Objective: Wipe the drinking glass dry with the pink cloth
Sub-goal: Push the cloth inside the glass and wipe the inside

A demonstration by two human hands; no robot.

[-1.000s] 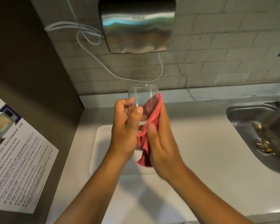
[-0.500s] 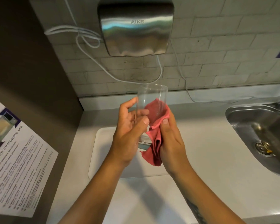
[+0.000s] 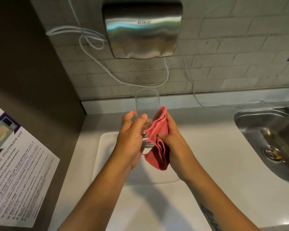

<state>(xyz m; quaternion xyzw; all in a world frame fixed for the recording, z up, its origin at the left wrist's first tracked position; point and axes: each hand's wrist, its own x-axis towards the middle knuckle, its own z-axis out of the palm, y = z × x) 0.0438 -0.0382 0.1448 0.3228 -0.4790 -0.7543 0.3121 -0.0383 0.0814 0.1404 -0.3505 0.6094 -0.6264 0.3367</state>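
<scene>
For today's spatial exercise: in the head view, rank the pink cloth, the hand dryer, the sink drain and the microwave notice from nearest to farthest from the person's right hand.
1. Pink cloth: held in the right hand.
2. Sink drain: to the right, in the basin.
3. Hand dryer: up on the wall.
4. Microwave notice: far left, on the dark panel.

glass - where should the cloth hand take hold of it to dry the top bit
Take the bare upper wall of the drinking glass, coming from its right. The left hand covers the lower half, and the pink cloth in the right hand lies against that right side.
</scene>
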